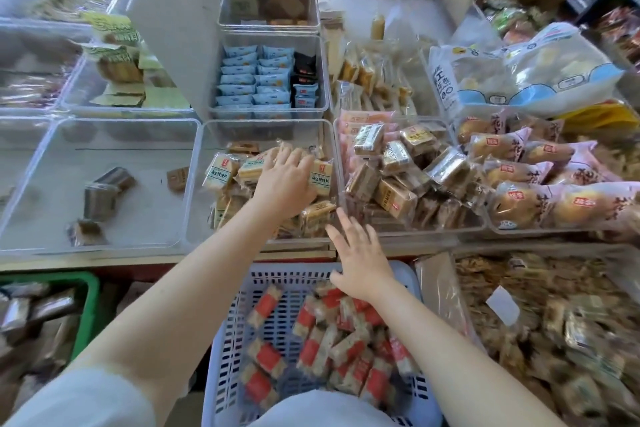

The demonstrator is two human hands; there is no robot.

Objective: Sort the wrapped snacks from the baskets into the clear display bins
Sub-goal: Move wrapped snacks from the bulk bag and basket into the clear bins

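A pale blue slotted basket stands in front of me, holding several red-and-white wrapped snacks. Above it, a clear display bin holds tan wrapped toast packs. My left hand lies palm down on those packs inside the bin, fingers spread and fairly straight. My right hand hovers open above the basket's far rim, fingers pointing toward the bin's front right corner, with nothing in it.
A nearly bare clear bin with dark packs sits to the left. Another clear bin of brown wrapped cakes is to the right, then pink-wrapped breads. Blue packs fill a bin behind. A green basket stands at lower left.
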